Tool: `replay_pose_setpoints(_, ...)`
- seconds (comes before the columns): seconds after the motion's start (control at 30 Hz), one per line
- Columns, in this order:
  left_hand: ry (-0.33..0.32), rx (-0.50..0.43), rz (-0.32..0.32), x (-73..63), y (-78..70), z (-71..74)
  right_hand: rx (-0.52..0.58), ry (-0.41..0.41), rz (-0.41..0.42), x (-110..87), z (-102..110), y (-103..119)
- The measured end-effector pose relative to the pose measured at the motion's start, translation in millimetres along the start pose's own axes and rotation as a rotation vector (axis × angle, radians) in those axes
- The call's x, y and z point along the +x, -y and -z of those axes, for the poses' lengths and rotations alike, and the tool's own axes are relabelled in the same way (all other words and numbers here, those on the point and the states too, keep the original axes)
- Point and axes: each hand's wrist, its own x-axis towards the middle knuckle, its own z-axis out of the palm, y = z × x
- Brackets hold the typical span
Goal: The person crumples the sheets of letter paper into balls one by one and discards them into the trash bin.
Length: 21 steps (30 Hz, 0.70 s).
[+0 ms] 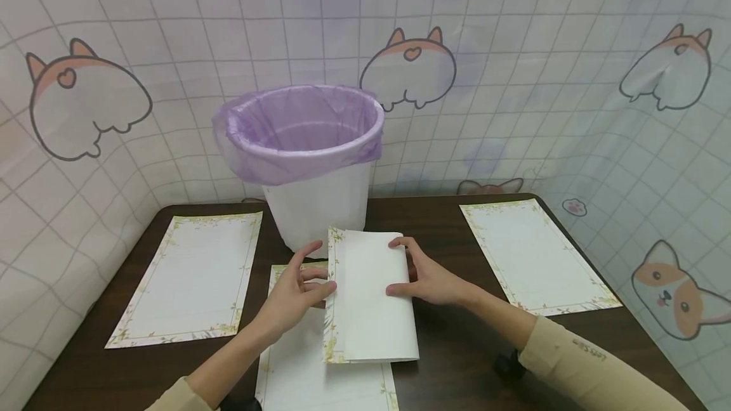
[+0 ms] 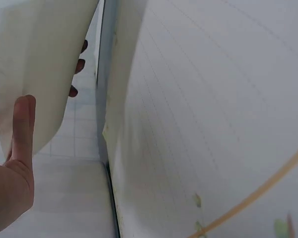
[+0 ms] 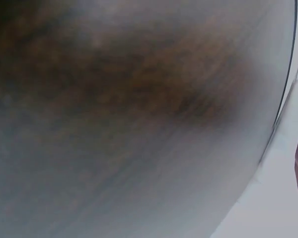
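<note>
A folded sheet of paper, white with a leafy printed border along its left side, is held up in the head view. My left hand pinches its left edge, thumb over the front and index finger lifted away. On the opposite edge, my right hand grips with thumb and index finger on the front face; its other fingers are hidden behind. Below lies another bordered sheet, flat on the table. The left wrist view shows a thumb against the paper. The right wrist view is mostly blurred.
A white bin with a purple liner stands behind the hands. Bordered sheets lie on the dark table at left and right. A patterned curtain surrounds the table.
</note>
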Motion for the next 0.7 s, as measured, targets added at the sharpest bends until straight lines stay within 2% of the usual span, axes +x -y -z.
replay_pose_setpoints(0.17,0.052,-0.111,-0.034,-0.2,2.7,-1.9,-0.047,-0.032,0.007,2.1,-2,5)
replay_pose_setpoints(0.4,0.175,-0.134,-0.087,4.5,8.5,-5.6,-0.161,-0.118,0.055,4.8,-5,12)
replay_pose_setpoints(0.57,0.217,-0.119,-0.08,7.7,11.1,-9.5,-0.212,-0.145,0.085,6.5,-9,16)
replay_pose_setpoints(0.7,0.219,-0.15,-0.041,10.7,11.3,-13.1,-0.174,-0.137,0.092,8.2,-13,19)
